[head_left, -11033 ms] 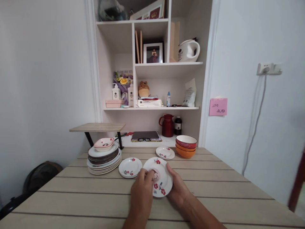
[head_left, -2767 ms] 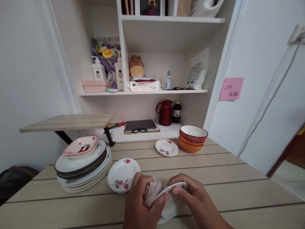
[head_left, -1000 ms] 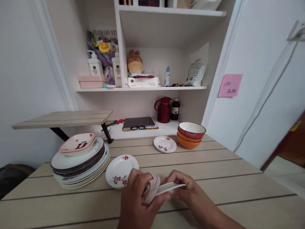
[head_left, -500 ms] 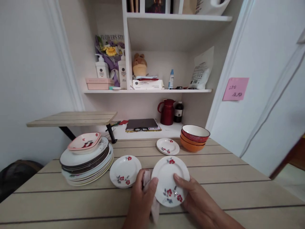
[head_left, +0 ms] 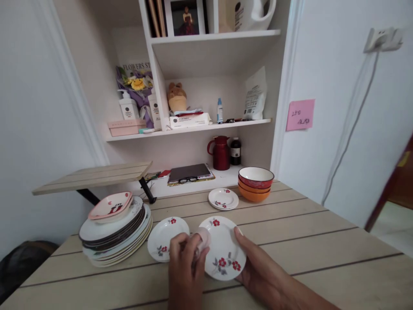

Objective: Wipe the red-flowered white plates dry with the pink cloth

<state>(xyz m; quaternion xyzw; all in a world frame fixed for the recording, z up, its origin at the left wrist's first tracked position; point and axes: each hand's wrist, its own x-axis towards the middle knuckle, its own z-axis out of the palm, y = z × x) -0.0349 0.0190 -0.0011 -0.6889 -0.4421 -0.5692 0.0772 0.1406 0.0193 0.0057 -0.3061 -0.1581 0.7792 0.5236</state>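
Right hand (head_left: 258, 275) grips floral plate (head_left: 222, 254); left hand (head_left: 185, 269) pinches cloth (head_left: 204, 237); second plate (head_left: 165, 232) beside; plate stack (head_left: 116, 230) left.

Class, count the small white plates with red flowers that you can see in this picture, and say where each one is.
3. One plate held in both hands, one on the table beside the big stack, one near the bowls. More may hide beneath.

Pink cloth (head_left: 204, 236) mostly hidden inside the left hand (head_left: 186, 267), kettle (head_left: 250, 13) and photo frame (head_left: 184, 16) cut by the top edge, sticky note (head_left: 300, 114) writing unreadable
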